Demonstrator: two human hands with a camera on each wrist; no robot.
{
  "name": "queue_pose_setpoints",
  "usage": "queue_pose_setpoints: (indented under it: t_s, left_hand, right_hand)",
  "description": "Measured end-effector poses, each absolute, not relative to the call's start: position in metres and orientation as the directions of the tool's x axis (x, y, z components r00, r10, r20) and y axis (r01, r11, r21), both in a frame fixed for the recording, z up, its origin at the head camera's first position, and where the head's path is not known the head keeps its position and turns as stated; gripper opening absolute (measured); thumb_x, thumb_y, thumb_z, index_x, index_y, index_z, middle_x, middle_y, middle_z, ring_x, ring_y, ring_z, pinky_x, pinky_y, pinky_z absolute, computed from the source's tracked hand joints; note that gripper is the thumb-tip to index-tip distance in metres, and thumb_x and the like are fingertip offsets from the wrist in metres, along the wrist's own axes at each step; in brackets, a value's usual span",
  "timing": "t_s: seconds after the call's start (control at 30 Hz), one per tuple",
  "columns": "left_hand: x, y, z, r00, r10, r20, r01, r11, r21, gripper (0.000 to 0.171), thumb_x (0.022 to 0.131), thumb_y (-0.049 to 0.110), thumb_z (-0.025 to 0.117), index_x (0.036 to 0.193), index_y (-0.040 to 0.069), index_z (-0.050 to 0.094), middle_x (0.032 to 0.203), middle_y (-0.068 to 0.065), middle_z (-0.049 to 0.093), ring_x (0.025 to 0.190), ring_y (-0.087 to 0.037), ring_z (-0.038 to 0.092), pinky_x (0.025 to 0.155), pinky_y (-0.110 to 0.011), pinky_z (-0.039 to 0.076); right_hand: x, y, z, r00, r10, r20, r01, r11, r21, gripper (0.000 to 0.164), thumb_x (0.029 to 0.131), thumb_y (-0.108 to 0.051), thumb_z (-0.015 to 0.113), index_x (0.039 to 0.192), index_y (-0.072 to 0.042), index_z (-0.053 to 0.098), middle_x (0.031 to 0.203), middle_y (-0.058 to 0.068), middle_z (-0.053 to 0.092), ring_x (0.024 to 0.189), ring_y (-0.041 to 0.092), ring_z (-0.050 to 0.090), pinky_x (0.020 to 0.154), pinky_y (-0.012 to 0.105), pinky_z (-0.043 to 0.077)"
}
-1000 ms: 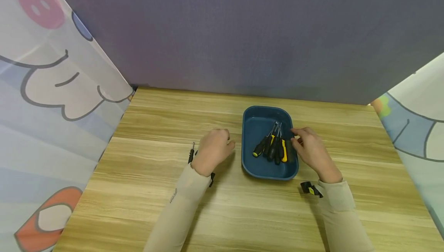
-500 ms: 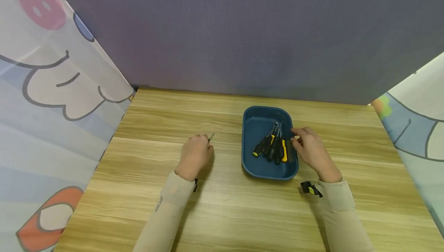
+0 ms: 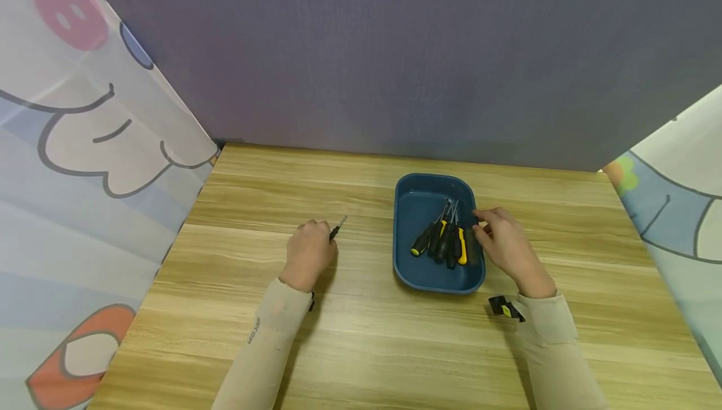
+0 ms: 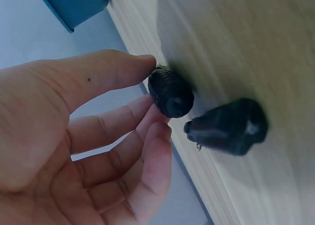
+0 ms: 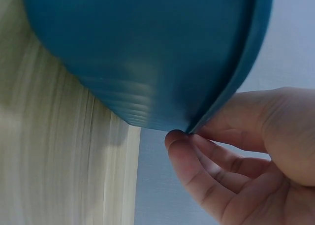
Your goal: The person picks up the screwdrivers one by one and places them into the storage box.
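Note:
With thumb and fingers, my left hand [image 3: 309,253] pinches a small screwdriver [image 3: 338,228]. Its black handle is mostly under the hand in the head view, and its metal shaft points up and right. In the left wrist view the ribbed handle [image 4: 171,93] shows end-on at the fingertips. A second black handle [image 4: 229,127] lies on the table beside it, hidden in the head view. My right hand [image 3: 507,247] holds the right rim of a dark blue tray [image 3: 407,272] between thumb and fingers. Several black and yellow screwdrivers [image 3: 442,241] lie inside the tray.
The wood-grain table [image 3: 383,353] reaches back to a grey panel [image 3: 361,59]. Cartoon-print cloth [image 3: 90,222] hangs along the left, with more at the right. A small black device [image 3: 506,308] sits at my right wrist.
My left hand has moved left, away from the tray, and now grips a screwdriver whose shaft sticks out on its right. My right hand and the tray have stayed in place.

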State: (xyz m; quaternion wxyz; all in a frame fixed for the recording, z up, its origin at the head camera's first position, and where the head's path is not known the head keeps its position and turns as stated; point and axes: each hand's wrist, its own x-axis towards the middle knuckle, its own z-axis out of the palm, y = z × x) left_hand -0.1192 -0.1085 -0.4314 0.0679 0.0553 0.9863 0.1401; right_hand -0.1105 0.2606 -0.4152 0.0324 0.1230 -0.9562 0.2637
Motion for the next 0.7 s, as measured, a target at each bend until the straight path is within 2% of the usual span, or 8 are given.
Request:
queue_pose_setpoints:
  t_s: [0.23, 0.5, 0.7]
  left_hand:
    - [-0.1224, -0.1090, -0.4343, -0.985, 0.124, -0.121, 0.087, 0.959, 0.271, 0.024, 0.088, 0.009, 0.069, 0.069, 0.006, 0.055, 0.067, -0.008, 0.052, 0.060, -0.024, 0.055, 0.048, -0.035, 0.048]
    - [-0.1239, -0.1092, -0.4359, -0.980, 0.140, -0.139, 0.094, 0.951, 0.293, 0.026, 0.089, 0.008, 0.069, 0.068, 0.006, 0.054, 0.065, -0.007, 0.051, 0.055, -0.020, 0.050, 0.043, -0.028, 0.042]
    - [-0.1253, -0.1074, -0.4356, -0.977, 0.153, -0.151, 0.100, 0.945, 0.312, 0.027, 0.089, 0.009, 0.070, 0.069, 0.005, 0.054, 0.062, -0.007, 0.052, 0.052, -0.019, 0.051, 0.043, -0.025, 0.043]
  right_hand:
    - [-0.1100, 0.2608, -0.4146, -0.968, -0.218, 0.123, -0.250, 0.829, -0.501, 0.035, 0.098, 0.000, 0.058, 0.131, 0.014, 0.056, 0.115, 0.030, 0.056, 0.085, 0.035, 0.064, 0.068, 0.049, 0.055]
    - [-0.1096, 0.2609, -0.4141, -0.969, -0.217, 0.117, -0.246, 0.828, -0.505, 0.036, 0.098, 0.000, 0.058, 0.131, 0.013, 0.055, 0.114, 0.030, 0.056, 0.085, 0.035, 0.064, 0.067, 0.048, 0.055]
    - [-0.1096, 0.2598, -0.4132, -0.969, -0.218, 0.115, -0.246, 0.827, -0.505, 0.036, 0.098, 0.000, 0.058, 0.131, 0.014, 0.055, 0.115, 0.030, 0.056, 0.085, 0.036, 0.064, 0.068, 0.048, 0.055]
